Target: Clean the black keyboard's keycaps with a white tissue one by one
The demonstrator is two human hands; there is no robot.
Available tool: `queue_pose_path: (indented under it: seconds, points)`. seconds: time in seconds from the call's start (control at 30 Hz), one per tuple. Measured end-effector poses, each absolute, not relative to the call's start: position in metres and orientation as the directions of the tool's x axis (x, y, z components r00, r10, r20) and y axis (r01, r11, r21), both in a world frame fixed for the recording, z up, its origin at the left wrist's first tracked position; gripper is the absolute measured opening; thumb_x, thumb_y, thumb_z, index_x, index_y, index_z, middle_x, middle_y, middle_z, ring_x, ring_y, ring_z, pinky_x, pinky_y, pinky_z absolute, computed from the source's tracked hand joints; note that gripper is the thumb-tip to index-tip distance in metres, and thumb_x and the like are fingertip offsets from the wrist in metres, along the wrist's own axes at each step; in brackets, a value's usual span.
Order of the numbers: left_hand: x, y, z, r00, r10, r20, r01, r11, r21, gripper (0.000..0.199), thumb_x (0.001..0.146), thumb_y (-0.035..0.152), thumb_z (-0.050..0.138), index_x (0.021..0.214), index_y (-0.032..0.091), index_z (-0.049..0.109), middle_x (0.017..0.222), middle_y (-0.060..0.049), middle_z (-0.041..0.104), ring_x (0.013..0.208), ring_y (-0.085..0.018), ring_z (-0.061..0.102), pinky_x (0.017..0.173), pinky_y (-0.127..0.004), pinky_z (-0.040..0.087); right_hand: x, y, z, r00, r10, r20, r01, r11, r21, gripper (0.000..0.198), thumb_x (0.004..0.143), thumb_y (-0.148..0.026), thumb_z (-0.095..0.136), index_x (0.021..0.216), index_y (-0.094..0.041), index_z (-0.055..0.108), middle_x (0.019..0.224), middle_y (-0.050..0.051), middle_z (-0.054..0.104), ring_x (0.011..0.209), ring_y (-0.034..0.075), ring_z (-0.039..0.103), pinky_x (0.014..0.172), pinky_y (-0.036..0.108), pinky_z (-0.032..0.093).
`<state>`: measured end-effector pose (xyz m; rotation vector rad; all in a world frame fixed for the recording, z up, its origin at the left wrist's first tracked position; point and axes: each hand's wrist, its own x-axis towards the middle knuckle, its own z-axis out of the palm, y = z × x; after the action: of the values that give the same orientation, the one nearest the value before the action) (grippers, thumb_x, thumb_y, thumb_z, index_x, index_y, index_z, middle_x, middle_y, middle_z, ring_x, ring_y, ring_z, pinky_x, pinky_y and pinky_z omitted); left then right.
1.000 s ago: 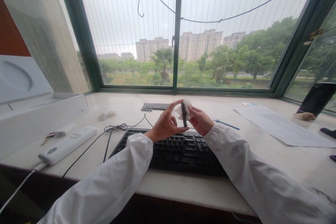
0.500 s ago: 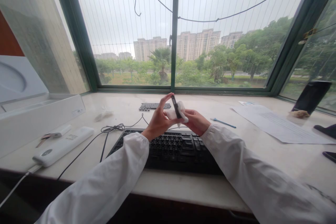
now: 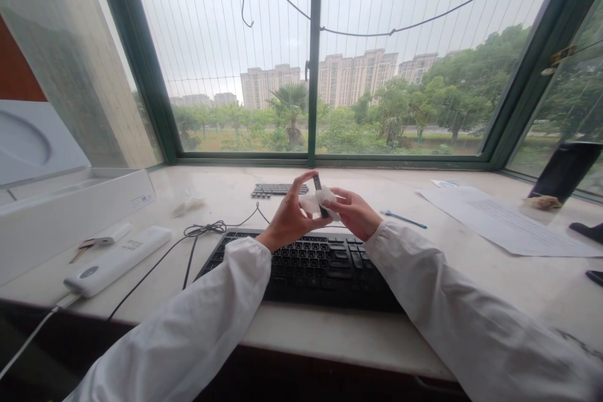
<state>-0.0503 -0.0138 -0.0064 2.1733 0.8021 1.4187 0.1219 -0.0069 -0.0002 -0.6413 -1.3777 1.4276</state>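
Above the keyboard, my left hand point(image 3: 288, 217) holds a long black keycap point(image 3: 317, 183), shaped like a space bar, nearly upright by its two ends between thumb and fingers. My right hand point(image 3: 355, 210) pinches a white tissue point(image 3: 326, 196) against the keycap's middle, covering part of it. Some tissue also shows behind the keycap, near my left palm. Beneath both hands lies a black keyboard point(image 3: 330, 292) with many of its keycaps off and the sockets exposed. The removed keycaps point(image 3: 277, 190) are laid out in rows behind it.
A blue stick-like tool point(image 3: 406, 220) and paper sheets point(image 3: 499, 220) lie to the right. On the left are a coiled black cable point(image 3: 207, 228), a white power bank point(image 3: 117, 260), keys point(image 3: 101, 240) and an open white box point(image 3: 70, 213). A phone point(image 3: 565, 169) leans at far right.
The tissue has moved round onto the near face of the keycap, with my right fingers now over it. The keycap stands a little more upright; the whole view has shifted slightly.
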Motion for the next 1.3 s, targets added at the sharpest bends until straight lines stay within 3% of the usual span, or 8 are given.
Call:
queue_pose_path:
  seconds: [0.17,0.43,0.5,0.57,0.7,0.9,1.03,1.3]
  points:
    - [-0.053,-0.014,-0.004,0.369,0.624,0.689,0.297,-0.781,0.549,0.089,0.068,0.029,0.079,0.143,0.026,0.032,0.146,-0.016,0.038,0.065,-0.007,0.058,0.062,-0.027,0.054,0.125,-0.005,-0.002,-0.329,0.917,0.225,-0.266,0.139,-0.954,0.045,0.058,-0.03,0.085,0.097,-0.018,0.067,0.083,0.005,0.073,0.075,0.019,0.065,0.067,0.029,0.046]
    - [-0.055,-0.009,-0.004,0.407,0.567,0.716,0.331,-0.822,0.463,0.094,0.06,0.027,0.083,0.141,0.023,0.036,0.143,-0.013,0.043,0.105,-0.023,0.058,0.073,-0.027,0.054,0.131,0.004,-0.007,-0.503,0.859,0.099,-0.264,-0.043,-0.964,0.044,0.052,-0.022,0.087,0.092,-0.013,0.071,0.082,0.006,0.073,0.072,0.016,0.066,0.067,0.027,0.049]
    - [-0.055,-0.009,-0.004,0.416,0.568,0.71,0.299,-0.823,0.483,0.095,0.061,0.026,0.083,0.142,0.024,0.035,0.145,-0.014,0.041,0.101,-0.021,0.06,0.07,-0.025,0.054,0.136,0.006,-0.006,-0.541,0.835,0.099,-0.234,-0.036,-0.971,0.045,0.054,-0.023,0.086,0.095,-0.013,0.072,0.083,0.006,0.073,0.072,0.017,0.066,0.068,0.027,0.049]
    - [-0.054,-0.011,-0.002,0.406,0.589,0.699,0.258,-0.807,0.531,0.092,0.064,0.025,0.081,0.143,0.026,0.034,0.147,-0.016,0.037,0.085,-0.014,0.063,0.063,-0.023,0.054,0.141,0.01,-0.005,-0.547,0.829,0.115,-0.22,-0.01,-0.975,0.045,0.056,-0.025,0.086,0.097,-0.013,0.072,0.084,0.006,0.073,0.073,0.017,0.067,0.069,0.027,0.05]
    - [-0.054,-0.016,0.001,0.382,0.643,0.664,0.176,-0.756,0.631,0.092,0.066,0.029,0.081,0.143,0.033,0.031,0.151,-0.016,0.03,0.057,-0.002,0.055,0.047,-0.018,0.049,0.147,0.016,-0.004,-0.415,0.894,0.171,-0.285,0.051,-0.957,0.035,0.064,-0.036,0.082,0.09,-0.015,0.073,0.083,0.006,0.073,0.072,0.016,0.066,0.067,0.027,0.05]
    - [-0.052,-0.016,-0.005,0.48,0.679,0.555,0.176,-0.695,0.698,0.097,0.061,0.034,0.084,0.144,0.035,0.034,0.146,-0.015,0.037,0.057,-0.002,0.056,0.045,-0.016,0.047,0.142,0.012,-0.004,-0.339,0.91,0.238,-0.324,0.125,-0.938,0.047,0.058,-0.032,0.086,0.1,-0.017,0.069,0.088,0.005,0.073,0.078,0.018,0.067,0.07,0.029,0.05]
    - [-0.054,-0.012,-0.009,0.535,0.679,0.503,0.199,-0.68,0.706,0.101,0.058,0.037,0.086,0.144,0.03,0.034,0.137,-0.016,0.047,0.057,-0.003,0.056,0.045,-0.017,0.046,0.144,0.009,0.0,-0.342,0.922,0.183,-0.225,0.109,-0.968,0.056,0.051,-0.027,0.089,0.099,-0.016,0.062,0.075,0.004,0.072,0.068,0.019,0.066,0.061,0.03,0.048]
    - [-0.053,-0.01,-0.012,0.501,0.699,0.509,0.214,-0.671,0.71,0.102,0.058,0.035,0.085,0.145,0.027,0.033,0.129,-0.016,0.052,0.056,-0.006,0.058,0.043,-0.019,0.046,0.137,0.005,-0.002,-0.181,0.925,0.333,-0.026,0.334,-0.942,0.051,0.06,-0.042,0.082,0.095,-0.02,0.051,0.063,-0.001,0.069,0.054,0.017,0.061,0.051,0.027,0.042]
